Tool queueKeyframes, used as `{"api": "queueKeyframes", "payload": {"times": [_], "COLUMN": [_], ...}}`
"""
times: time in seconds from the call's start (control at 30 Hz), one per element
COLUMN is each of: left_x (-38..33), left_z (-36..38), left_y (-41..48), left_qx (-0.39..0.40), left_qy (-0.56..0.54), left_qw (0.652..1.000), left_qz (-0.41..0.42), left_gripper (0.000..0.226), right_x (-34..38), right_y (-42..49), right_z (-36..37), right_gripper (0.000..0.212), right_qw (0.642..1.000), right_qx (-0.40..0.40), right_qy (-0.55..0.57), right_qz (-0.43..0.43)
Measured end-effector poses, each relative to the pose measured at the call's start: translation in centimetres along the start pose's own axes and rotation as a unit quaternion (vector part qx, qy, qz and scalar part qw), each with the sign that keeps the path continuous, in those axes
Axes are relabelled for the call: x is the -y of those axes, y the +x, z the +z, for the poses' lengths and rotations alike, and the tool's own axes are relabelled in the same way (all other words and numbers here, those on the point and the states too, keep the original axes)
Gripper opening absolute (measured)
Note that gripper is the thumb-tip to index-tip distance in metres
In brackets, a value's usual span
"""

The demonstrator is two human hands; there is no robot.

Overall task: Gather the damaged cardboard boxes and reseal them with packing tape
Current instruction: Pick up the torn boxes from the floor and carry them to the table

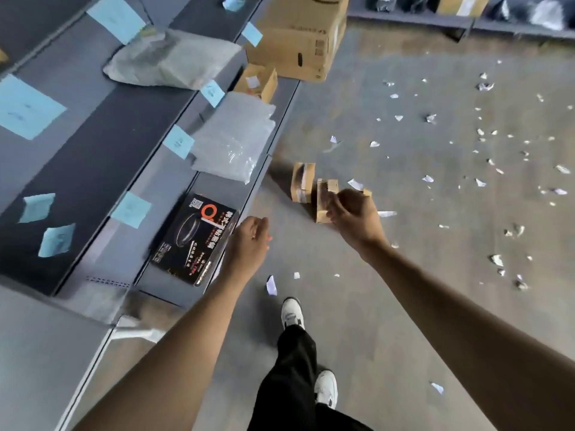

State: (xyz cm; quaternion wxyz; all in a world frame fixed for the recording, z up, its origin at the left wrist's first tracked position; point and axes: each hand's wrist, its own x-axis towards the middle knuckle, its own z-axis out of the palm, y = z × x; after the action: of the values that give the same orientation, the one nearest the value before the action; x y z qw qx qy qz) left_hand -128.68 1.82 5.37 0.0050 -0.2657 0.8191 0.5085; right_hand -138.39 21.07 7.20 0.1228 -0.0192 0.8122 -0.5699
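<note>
My right hand (356,220) is stretched out over the floor and grips a small cardboard box (325,202), which my fingers partly hide. Just beyond it, a second small cardboard box (302,181) with tape across it stands on the concrete floor. My left hand (250,241) hovers with loosely curled fingers and holds nothing, beside the right edge of a black printed product box (194,241) on the lowest shelf. A large cardboard box (300,35) and a small one (259,82) sit further along the shelving.
Grey shelving (93,169) with blue paper labels runs along the left, holding a grey mailer bag (171,59) and a bubble-wrap parcel (233,138). Torn white paper scraps (485,135) litter the floor at right. My legs and white shoes (292,312) are below.
</note>
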Motion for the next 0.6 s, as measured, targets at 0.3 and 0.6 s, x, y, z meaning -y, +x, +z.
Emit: {"api": "queueKeyframes", "payload": {"times": [0.3, 0.6], "left_x": [-1.7, 2.3], "left_z": [12.1, 22.4], "left_y": [14.2, 28.1], "left_qx": [0.098, 0.129], "left_qy": [0.056, 0.122], "left_qw": [0.994, 0.984], "left_qz": [-0.01, -0.005], "left_gripper": [0.016, 0.025], "right_x": [-7.8, -19.8], "right_y": [12.1, 25.0], "right_z": [-5.1, -5.6], "right_gripper": [0.027, 0.005], "right_qw": [0.994, 0.982], "right_qx": [-0.074, -0.091], "right_qy": [-0.035, -0.101], "right_qz": [0.076, 0.128]}}
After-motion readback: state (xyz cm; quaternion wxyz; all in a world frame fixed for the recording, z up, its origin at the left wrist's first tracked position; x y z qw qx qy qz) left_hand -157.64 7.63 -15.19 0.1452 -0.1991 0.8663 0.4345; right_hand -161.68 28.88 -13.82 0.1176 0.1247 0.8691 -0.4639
